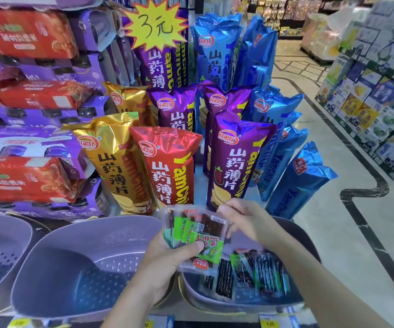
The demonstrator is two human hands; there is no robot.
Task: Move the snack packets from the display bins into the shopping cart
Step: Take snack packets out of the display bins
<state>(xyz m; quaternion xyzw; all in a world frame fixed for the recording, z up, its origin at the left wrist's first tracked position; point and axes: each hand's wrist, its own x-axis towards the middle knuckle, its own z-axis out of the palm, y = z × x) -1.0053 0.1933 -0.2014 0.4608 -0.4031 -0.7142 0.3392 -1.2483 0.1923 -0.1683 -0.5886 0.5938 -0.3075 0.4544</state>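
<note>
Stack of small snack packets (198, 233) is sitting up in the air just over the right-hand purple bin (293, 233). The left hand (167, 261) is holding it from below, its grip wrapping the stack with the thumb pressing on top. The right hand (245, 221) is touching the stack's far edge, too blurry to tell its grip. More loose packets (257, 273) are lying in that bin, and yam chip bags (167, 166) are standing behind.

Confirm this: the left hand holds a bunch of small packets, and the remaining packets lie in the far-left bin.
Wrong bin. The left hand does hold the bunch of small packets, but the remaining packets lie in the right bin, as the head view shows.
</note>
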